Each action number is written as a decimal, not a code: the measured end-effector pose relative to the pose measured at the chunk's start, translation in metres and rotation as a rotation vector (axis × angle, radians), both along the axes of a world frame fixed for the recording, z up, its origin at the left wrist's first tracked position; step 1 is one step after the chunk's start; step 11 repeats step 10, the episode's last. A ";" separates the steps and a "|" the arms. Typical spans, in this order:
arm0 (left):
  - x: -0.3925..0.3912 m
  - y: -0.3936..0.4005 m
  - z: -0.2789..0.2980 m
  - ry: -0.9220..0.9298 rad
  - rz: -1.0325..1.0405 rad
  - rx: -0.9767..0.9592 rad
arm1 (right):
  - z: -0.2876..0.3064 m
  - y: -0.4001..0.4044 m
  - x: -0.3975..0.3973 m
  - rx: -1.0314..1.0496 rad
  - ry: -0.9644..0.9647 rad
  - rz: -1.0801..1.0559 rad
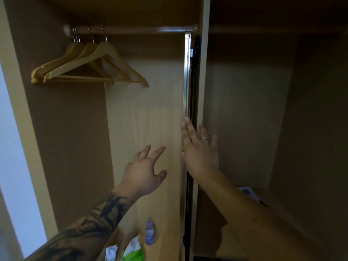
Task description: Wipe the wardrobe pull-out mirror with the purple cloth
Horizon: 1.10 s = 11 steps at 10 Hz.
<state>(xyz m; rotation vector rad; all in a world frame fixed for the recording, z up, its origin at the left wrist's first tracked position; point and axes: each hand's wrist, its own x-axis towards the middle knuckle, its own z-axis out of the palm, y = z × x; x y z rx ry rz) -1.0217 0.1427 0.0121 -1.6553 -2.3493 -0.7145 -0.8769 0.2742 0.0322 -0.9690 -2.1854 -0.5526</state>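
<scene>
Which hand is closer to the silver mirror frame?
The right hand: its fingertips reach the mirror frame at its edge. The left hand hovers lower, to the frame's left, fingers spread.

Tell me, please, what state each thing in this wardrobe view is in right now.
pull-out mirror: edge-on beside the partition, glass face not visible.
right hand: open, straight fingers against the mirror's edge.
left hand: open, fingers spread, holding nothing.
wooden hangers: hanging on the rail, bare.
water bottle: upright; cannot tell if capped.
purple cloth: not in view.
</scene>
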 end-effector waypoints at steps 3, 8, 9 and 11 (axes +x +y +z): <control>0.006 0.006 -0.005 0.002 -0.009 -0.049 | 0.002 0.012 -0.005 -0.034 -0.016 0.002; 0.039 -0.021 0.020 0.097 0.032 -0.230 | 0.002 -0.022 0.030 -0.269 -0.129 0.015; 0.042 -0.033 0.017 0.106 0.033 -0.250 | -0.013 -0.037 0.044 -0.320 -0.131 0.024; 0.040 -0.043 0.013 0.106 0.024 -0.272 | -0.017 -0.050 0.053 -0.366 -0.128 -0.004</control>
